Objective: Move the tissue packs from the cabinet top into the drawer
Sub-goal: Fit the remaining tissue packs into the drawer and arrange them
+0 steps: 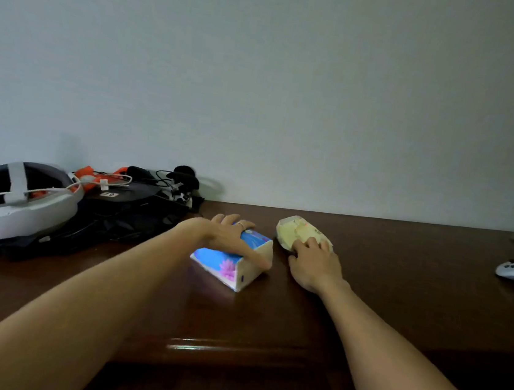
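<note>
Tissue packs [231,264] [298,232] under both hands — bare cabinet top [398,291] rightward.

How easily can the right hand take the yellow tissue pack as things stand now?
Probably easily, yes. The right hand already rests on the near end of the yellow tissue pack, and nothing on the cabinet top lies between them. The blue tissue pack sits apart under the left hand.

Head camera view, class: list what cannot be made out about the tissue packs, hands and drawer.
- Drawer: out of frame below the dark wooden cabinet top.
- Blue flower-printed tissue pack: top covered by left hand.
- Pale yellow tissue pack: near end under right hand; print blurred.
- Firmness of either grip: fingers hidden.
</note>
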Demonstrator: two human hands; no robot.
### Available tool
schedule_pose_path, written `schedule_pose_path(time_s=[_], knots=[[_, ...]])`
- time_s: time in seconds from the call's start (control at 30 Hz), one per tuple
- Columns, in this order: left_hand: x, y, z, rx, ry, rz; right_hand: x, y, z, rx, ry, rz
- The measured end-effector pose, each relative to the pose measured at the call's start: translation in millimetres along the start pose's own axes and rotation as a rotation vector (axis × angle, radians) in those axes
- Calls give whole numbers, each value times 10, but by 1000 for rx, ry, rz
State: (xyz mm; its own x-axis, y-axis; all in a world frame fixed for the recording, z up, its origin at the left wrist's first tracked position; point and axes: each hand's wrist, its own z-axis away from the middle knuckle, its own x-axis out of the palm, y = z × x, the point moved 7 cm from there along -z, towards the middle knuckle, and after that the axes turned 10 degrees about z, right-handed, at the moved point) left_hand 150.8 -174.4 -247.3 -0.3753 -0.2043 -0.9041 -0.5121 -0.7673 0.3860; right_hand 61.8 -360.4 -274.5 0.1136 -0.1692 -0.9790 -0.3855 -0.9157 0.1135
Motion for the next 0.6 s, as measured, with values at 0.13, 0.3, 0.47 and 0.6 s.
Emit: schedule_pose_path(time_s=[0.13, 0.3, 0.47, 0.6], knots=[[91, -3, 572, 12, 143, 32, -98, -119, 508, -33, 125, -37], [289, 148, 1624, 160, 621, 184, -322, -176, 1389, 28, 433, -280], [600, 233, 2517, 368, 887, 163, -237, -223, 2421, 26, 729, -433], [1272, 362, 2947, 531, 927, 92, 196, -246, 3007, -69, 778, -418]])
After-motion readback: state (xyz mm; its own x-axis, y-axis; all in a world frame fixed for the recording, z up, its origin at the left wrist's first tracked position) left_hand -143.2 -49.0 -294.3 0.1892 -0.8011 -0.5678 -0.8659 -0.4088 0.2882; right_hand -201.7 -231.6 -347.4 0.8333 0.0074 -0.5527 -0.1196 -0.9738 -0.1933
